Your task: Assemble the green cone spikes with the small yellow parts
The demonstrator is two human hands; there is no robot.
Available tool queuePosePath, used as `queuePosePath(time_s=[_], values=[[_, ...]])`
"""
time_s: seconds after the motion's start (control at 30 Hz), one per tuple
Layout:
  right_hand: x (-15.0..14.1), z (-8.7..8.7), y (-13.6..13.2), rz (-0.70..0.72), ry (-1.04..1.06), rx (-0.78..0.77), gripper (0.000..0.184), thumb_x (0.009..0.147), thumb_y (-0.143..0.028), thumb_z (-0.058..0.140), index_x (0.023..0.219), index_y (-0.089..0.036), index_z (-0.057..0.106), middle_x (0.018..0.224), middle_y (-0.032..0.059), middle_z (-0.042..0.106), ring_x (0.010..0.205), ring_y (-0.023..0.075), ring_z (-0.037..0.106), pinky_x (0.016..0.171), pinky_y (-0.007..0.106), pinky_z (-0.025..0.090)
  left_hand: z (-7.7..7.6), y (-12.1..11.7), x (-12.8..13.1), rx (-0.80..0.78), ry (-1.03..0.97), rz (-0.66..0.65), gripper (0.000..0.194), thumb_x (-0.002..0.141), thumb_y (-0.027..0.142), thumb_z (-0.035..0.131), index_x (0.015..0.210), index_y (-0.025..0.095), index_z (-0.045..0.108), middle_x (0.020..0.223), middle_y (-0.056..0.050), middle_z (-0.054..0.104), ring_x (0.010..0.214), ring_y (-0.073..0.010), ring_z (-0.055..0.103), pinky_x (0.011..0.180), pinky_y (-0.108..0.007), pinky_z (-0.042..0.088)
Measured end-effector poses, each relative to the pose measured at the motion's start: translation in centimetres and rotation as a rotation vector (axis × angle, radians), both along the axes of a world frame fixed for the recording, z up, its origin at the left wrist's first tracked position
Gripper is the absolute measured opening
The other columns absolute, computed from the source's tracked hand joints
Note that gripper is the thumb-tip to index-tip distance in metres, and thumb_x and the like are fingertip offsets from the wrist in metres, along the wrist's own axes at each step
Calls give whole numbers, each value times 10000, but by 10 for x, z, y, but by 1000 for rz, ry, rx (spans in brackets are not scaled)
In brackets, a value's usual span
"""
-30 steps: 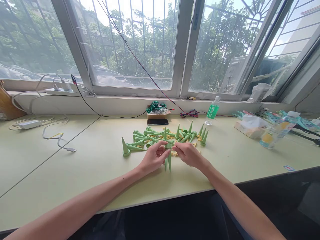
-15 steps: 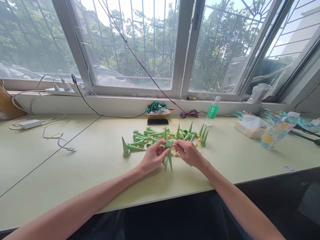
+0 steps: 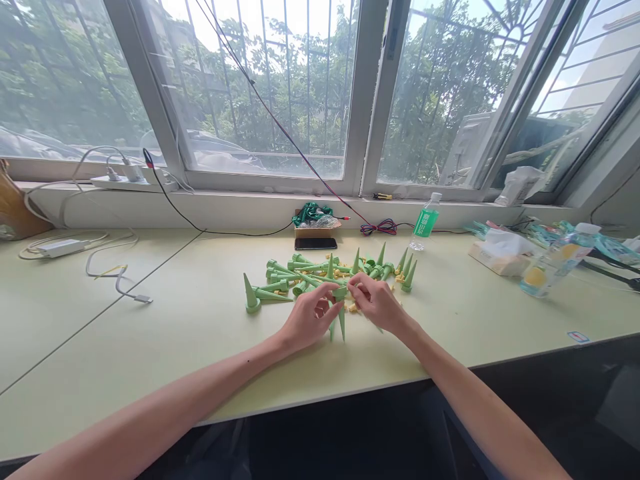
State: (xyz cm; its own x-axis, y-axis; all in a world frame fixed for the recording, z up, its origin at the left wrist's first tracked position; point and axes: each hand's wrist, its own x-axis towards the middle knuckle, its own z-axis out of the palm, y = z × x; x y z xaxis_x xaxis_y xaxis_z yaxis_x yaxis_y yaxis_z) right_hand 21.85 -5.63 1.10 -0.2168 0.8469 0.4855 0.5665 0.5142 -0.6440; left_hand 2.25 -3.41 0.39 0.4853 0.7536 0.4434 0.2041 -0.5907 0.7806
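My left hand (image 3: 306,316) grips a green plastic cone-shaped spike (image 3: 341,293) by its wide collar, with the pointed end downward. Thumb and fingers sit on either side of the collar. Close against the collar's right side, my right hand (image 3: 379,307) is closed in a pinch; whatever its fingertips hold is too small to make out. Behind both hands lies a heap of similar green spikes (image 3: 280,275), some on their sides and some upright. Small yellow pieces (image 3: 353,308) are scattered among them and under my right hand. One upright spike (image 3: 251,298) stands to the left.
A black phone (image 3: 315,244) lies before a small cardboard box (image 3: 317,233) at the wall. A green-labelled bottle (image 3: 425,223) stands behind the heap. Farther right are a tissue box (image 3: 500,257) and a tilted bottle (image 3: 555,267). A white cable (image 3: 120,283) lies left.
The collar of the held spike has tilted and shifted slightly to the right. My right hand has risen a little, its fingers still pinched beside the collar.
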Motion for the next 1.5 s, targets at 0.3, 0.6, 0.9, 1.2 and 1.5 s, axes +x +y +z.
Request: queuePosePath(time_s=[0.3,0.6,0.9,1.2,1.5], values=[[1,-1,0,41,-62,117,173,955,-336,516,1020,-190,582,667,-6,578,558,129,503,568,249,430,2,4,0,-267,-166,-50,362,861,468,620,1093,205,529,744,26,533,445,-76,523,371,-187,413],[1,-1,2,75,-117,129,161,971,-290,489,905,-178,582,713,9,584,598,124,492,595,247,402,-1,6,0,-208,-146,-34,340,868,461,608,1085,211,531,737,37,495,451,-70,515,383,-183,410],[2,-2,1,46,-220,99,324,1005,-279,365,692,-202,393,579,-50,367,519,102,300,523,246,264,3,0,1,-77,-102,11,319,869,448,606,1062,199,556,784,13,524,499,-75,523,437,-202,459],[0,1,-3,71,-133,94,121,952,-299,543,1005,-191,551,696,-24,562,572,110,483,585,231,401,4,4,1,-273,-195,-15,329,870,470,615,1039,201,530,702,42,534,401,-62,484,364,-189,381],[3,-6,3,71,-137,144,133,952,-281,538,1058,-205,567,820,19,632,647,139,556,631,253,438,5,7,0,-352,-213,-44,310,881,476,604,946,185,520,565,70,481,375,-70,454,356,-182,349]])
